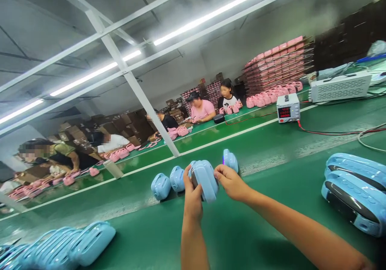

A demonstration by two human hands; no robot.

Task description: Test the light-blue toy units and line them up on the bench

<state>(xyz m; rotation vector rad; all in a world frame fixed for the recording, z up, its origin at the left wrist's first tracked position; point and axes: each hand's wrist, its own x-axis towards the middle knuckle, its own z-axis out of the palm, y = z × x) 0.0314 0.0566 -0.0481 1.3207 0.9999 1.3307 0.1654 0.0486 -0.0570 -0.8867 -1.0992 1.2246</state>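
Both my hands hold one light blue plastic device [206, 178] above the green conveyor belt [256, 221]. My left hand [192, 197] grips its left side, thumb up along the edge. My right hand [230, 181] is closed on its right side. Just behind it on the belt stand more blue devices: one [161, 186] at the left, one [177, 178] beside it, and one [230, 159] at the right.
A row of blue shells [60, 246] lies at the bottom left and two larger ones [356, 189] at the right. A power supply [288, 108] with red wires and a white box [339, 85] stand beyond. Several people sit across the line among pink devices [273, 95].
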